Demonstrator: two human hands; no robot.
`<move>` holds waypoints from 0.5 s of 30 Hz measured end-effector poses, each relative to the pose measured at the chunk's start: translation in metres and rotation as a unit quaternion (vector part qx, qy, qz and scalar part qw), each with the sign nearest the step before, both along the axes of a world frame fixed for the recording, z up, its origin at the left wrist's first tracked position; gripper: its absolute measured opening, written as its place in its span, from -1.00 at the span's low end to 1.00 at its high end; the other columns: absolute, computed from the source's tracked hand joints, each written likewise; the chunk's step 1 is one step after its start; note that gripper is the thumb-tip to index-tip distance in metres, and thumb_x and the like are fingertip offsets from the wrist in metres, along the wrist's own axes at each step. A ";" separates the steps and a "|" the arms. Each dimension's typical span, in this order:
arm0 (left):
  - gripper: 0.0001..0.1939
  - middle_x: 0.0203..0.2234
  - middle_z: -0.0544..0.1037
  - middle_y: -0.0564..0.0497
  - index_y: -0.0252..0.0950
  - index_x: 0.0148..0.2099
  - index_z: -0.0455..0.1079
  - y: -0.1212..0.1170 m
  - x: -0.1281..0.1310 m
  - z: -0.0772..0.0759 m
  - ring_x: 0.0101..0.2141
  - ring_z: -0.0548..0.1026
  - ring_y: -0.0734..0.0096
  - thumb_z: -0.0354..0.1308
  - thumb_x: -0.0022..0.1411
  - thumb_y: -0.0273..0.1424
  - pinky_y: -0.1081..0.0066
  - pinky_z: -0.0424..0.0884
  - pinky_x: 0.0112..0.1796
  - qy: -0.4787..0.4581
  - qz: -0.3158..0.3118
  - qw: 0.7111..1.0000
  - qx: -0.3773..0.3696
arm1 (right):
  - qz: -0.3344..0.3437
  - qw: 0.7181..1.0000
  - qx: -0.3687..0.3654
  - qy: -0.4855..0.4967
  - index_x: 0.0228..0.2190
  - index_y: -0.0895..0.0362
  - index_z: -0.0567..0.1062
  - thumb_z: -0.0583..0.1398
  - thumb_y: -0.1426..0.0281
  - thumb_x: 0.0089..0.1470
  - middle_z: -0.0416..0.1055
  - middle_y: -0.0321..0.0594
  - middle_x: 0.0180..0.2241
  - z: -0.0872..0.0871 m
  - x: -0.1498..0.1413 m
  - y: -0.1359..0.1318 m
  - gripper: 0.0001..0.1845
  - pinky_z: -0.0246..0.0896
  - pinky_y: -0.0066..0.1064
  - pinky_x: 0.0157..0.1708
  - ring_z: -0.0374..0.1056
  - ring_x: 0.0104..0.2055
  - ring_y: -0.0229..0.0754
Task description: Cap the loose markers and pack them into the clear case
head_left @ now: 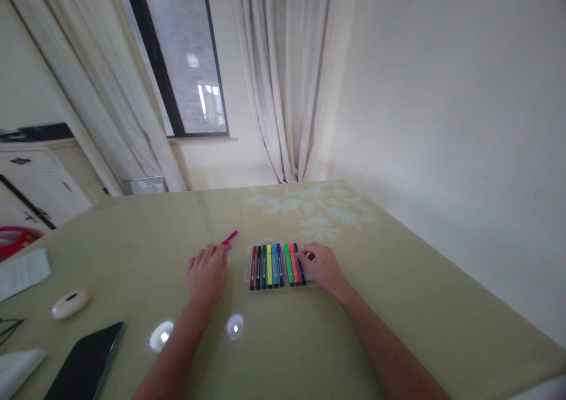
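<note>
A clear plastic marker case (267,291) lies open on the table, with several coloured markers (269,266) side by side in it. My right hand (325,267) covers the case's right end. Its thumb and fingertips are pinched at a dark blue marker (300,265), beside an orange marker (294,264) and a green one. A dark spot between those fingers is too small to name. Left of the case, my left hand (207,276) rests low with curled fingers against a pink marker (227,245), mostly hidden by them. Another pink marker (230,236) lies just beyond its fingertips.
On the left of the table (283,347) are a black phone (86,361), a white oval object (69,304), a white packet (24,273) and a dark cable (9,329). A wall borders the right edge; curtains (287,75) hang behind.
</note>
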State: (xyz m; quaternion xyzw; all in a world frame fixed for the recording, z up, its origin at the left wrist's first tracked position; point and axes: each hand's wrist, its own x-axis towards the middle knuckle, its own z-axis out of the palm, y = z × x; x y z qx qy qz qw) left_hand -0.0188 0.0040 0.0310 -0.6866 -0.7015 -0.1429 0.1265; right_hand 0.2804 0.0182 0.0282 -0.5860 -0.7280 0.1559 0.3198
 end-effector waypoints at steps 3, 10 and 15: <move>-0.68 -0.08 0.57 -0.19 -0.25 0.06 0.49 0.002 -0.015 0.000 -0.06 0.52 0.01 -0.07 0.47 -0.37 0.13 0.37 -0.11 0.032 0.059 0.997 -0.036 | 0.004 1.000 0.014 0.015 -0.38 0.13 0.66 0.22 0.41 0.20 0.59 -0.17 -0.36 0.000 0.000 0.001 -0.80 0.27 -0.40 -0.31 0.44 -0.37 -0.18; -0.68 -0.03 0.55 -0.21 -0.29 0.00 0.47 0.007 -0.010 -0.017 0.00 0.48 -0.01 -0.07 0.48 -0.29 0.10 0.39 -0.06 -0.044 0.021 0.997 -0.067 | 0.006 0.999 0.025 0.035 -0.39 0.10 0.64 0.20 0.36 0.23 0.55 -0.17 -0.36 -0.001 0.002 0.001 -0.78 0.27 -0.39 -0.34 0.42 -0.37 -0.17; -0.72 -0.11 0.58 -0.19 -0.29 -0.11 0.47 0.010 0.000 -0.021 -0.05 0.51 0.06 -0.06 0.47 -0.32 0.10 0.41 -0.03 -0.139 -0.039 0.989 -0.030 | 0.017 0.998 0.034 0.045 -0.35 0.11 0.64 0.18 0.33 0.26 0.53 -0.17 -0.35 0.002 -0.002 -0.001 -0.76 0.28 -0.37 -0.31 0.41 -0.39 -0.18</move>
